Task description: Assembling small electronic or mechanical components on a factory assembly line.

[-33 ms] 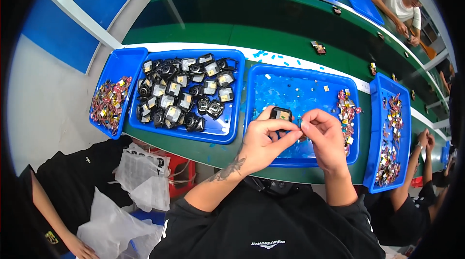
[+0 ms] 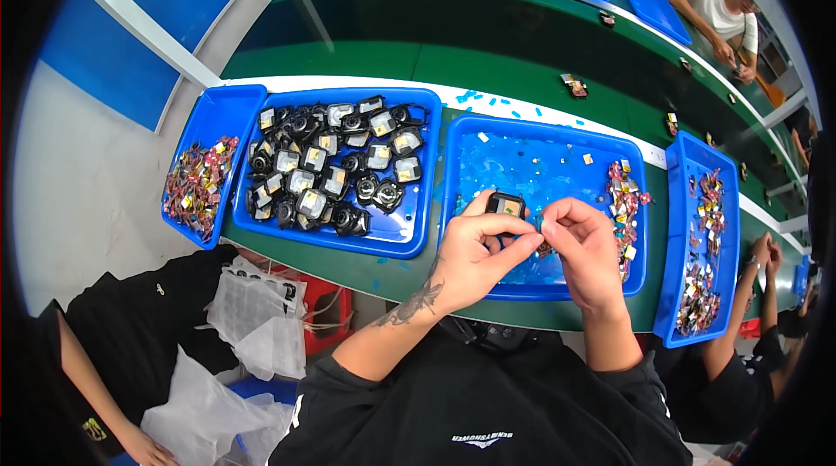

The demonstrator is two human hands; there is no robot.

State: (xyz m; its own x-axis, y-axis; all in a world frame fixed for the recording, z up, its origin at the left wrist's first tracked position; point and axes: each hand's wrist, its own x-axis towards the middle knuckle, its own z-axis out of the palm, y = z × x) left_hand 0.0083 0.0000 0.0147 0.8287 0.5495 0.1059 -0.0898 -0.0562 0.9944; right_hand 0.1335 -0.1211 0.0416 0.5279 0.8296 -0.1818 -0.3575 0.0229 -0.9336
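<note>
My left hand [image 2: 482, 246] is closed around a small black plastic housing [image 2: 505, 204] with a pale square panel, tilted up above its fingers. Thumb and forefinger of that hand meet close to the tips of my right hand [image 2: 582, 244]. The right fingers pinch a tiny bluish piece, too small and covered to name. Both hands hover over the near part of a blue tray [image 2: 455, 205], where loose blue film scraps [image 2: 501, 161] lie. Along that tray's right side sits a heap of small reddish circuit parts [image 2: 622, 196] with wires.
To the left, a blue tray [image 2: 416, 244] holds many black housings [image 2: 311, 203]; beside it a narrower tray [image 2: 248, 100] holds wired parts. Another such tray [image 2: 660, 314] stands right. Beyond, single parts [image 2: 573, 85] lie on the green belt [image 2: 418, 39]. People sit to both sides.
</note>
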